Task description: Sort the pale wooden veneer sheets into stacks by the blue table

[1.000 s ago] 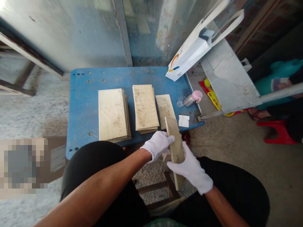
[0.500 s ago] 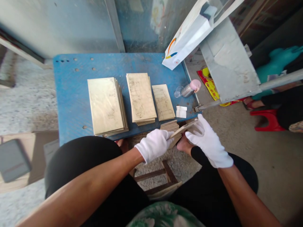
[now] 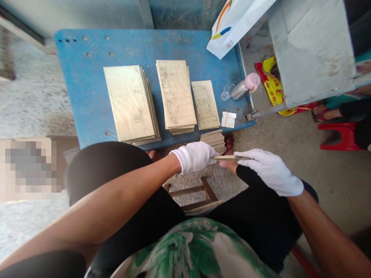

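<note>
Board (image 3: 224, 157), seen edge-on in the head view, sits right of centre, pinched at one end by the gloved left hand (image 3: 197, 157) and at the other by the gloved right hand (image 3: 269, 170), probably to steady it. Just above it, a ribbed stack (image 3: 212, 139) shows partly. Large pile (image 3: 130, 102), middle pile (image 3: 177, 92) and small pile (image 3: 205, 104) stand apart on the blue table (image 3: 84, 88), perhaps separated by size. Upper right: flask (image 3: 242, 89), paper (image 3: 228, 119), bag (image 3: 234, 29). Left knee (image 3: 107, 166) blocks part of the table's near edge.
</note>
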`<action>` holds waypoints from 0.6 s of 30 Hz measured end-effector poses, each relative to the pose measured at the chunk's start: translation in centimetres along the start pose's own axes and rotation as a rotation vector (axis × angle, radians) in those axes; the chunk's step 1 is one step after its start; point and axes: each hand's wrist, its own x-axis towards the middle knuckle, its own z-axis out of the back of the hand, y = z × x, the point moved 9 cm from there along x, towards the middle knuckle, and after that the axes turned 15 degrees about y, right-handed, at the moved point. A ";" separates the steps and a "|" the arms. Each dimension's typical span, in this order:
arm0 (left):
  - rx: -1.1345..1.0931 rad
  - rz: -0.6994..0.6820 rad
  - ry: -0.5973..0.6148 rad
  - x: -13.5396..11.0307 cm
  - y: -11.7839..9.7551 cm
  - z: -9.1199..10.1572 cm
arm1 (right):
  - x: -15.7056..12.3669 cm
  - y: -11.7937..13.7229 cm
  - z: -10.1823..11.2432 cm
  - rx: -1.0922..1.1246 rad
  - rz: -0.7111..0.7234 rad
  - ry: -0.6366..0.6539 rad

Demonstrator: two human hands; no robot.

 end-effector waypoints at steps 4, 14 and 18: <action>0.115 0.124 0.065 -0.1 0.7 0.5 | -0.6 -1.2 -2.2 -0.066 -0.028 0.039; 0.215 0.229 0.029 -1.6 1.7 1.7 | 2.2 -8.8 -12.8 -0.283 -0.100 0.493; 0.253 0.220 0.012 -1.4 1.6 2.0 | 3.2 -10.2 -15.0 -0.336 -0.093 0.601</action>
